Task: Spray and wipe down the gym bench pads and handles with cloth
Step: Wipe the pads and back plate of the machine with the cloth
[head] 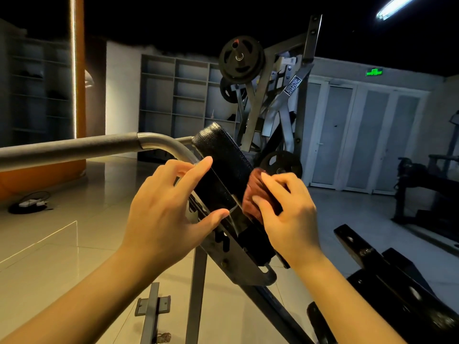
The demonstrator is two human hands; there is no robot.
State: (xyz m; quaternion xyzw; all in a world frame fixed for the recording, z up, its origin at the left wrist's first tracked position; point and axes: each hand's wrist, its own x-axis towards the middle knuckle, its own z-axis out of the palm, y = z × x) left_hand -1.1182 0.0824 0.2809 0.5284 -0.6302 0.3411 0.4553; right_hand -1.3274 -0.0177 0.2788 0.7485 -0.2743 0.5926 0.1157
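The left hand (169, 207), fingers spread, is bracing the black pad (221, 165); the right hand (285, 212) is gripping a reddish cloth (252, 198) against the pad's right edge.

My left hand (161, 214) and right hand (290, 214) are bare, and so are both forearms (74, 301) all the way to the lower edge of the view. My fingers (198, 167) are long and slim. The nails (256, 200) are short and plain, with a pale sheen. My wrists (308, 259) are narrow and the forearms smooth.
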